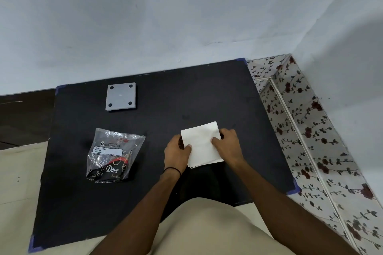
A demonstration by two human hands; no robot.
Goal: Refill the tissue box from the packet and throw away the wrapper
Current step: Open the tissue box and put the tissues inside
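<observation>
A person looks down at a black mat (165, 99) on the floor. Just right of the frame's centre, both hands grip a stack of white tissues (202, 144): the left hand (176, 151) pinches its left edge, the right hand (229, 144) its right edge. The stack seems to sit over the tissue box, which is hidden beneath. To the left lies the clear wrapper (114, 155), which looks emptied. A grey square plate with four dark dots (121, 96), likely the box's bottom cover, rests in the mat's upper left. The filling step looks under way. Next, the stack probably needs pressing in squarely, then closing with the plate.
</observation>
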